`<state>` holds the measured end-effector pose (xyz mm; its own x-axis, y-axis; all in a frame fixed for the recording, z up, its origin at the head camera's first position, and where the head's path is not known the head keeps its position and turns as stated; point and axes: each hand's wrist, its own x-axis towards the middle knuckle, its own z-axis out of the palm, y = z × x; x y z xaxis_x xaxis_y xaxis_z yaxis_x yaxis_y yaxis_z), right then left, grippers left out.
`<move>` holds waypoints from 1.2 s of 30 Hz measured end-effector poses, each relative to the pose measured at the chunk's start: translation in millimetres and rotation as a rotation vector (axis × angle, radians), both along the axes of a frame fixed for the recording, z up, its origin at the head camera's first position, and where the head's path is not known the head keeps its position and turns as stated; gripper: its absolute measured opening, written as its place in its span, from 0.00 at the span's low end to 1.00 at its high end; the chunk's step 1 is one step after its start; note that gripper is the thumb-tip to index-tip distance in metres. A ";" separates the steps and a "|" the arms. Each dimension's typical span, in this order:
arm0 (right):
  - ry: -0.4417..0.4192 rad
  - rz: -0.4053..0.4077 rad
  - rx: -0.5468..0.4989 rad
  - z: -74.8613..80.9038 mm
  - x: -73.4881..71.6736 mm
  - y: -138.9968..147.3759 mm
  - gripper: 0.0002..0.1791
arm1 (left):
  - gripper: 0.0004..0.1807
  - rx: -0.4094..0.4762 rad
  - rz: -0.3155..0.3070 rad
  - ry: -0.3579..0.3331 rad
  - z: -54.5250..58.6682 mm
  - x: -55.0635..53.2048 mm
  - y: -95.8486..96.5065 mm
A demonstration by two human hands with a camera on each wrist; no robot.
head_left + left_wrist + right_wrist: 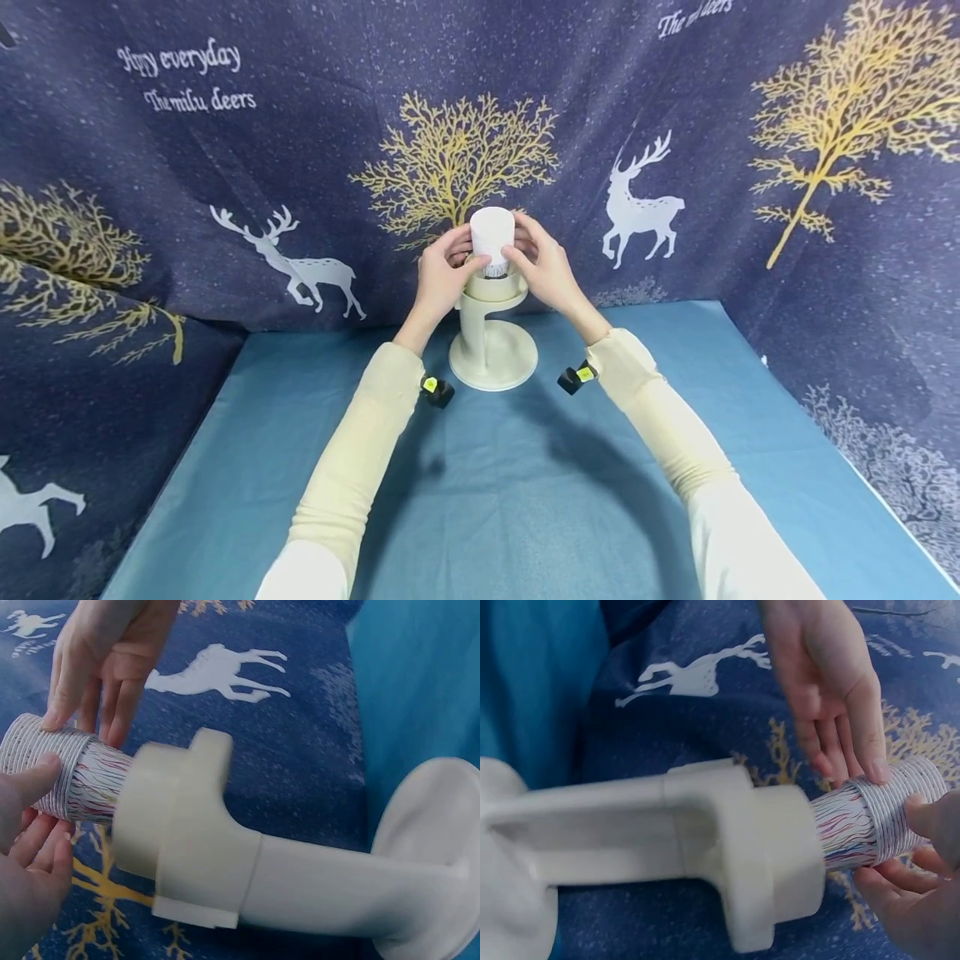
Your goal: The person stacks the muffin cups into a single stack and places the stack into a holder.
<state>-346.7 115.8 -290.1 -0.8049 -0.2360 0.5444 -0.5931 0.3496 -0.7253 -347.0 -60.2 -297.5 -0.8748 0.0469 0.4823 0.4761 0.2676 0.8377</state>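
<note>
A stack of white paper cups (492, 232) with colored wavy lines stands upright at the top of a cream cup dispenser (474, 329). The lowest cup's end is hidden inside the dispenser's round collar (142, 814). From the left side, my left hand (444, 271) holds the stack, thumb in front and fingers behind. My right hand (546, 265) grips it from the opposite side in the same way. In the right wrist view, both thumbs press on the stacked rims (904, 802), just above the patterned wall of the bottom cup.
The dispenser's round base (510, 354) rests on a blue-covered table (495, 483), near its back edge. Behind hangs a dark blue cloth (315, 158) printed with white deer and golden trees. A small black wrist camera (437, 392) sits at each wrist, beside the base.
</note>
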 end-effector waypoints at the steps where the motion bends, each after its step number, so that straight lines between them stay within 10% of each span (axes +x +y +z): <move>1: 0.005 -0.001 0.012 -2.6 -2.4 0.6 0.31 | 0.30 -0.016 0.010 -0.003 -3.4 -3.6 0.1; 36: 0.008 -0.187 0.362 -34.0 -16.3 3.7 0.27 | 0.32 -0.436 0.176 -0.089 -30.8 -13.7 1.1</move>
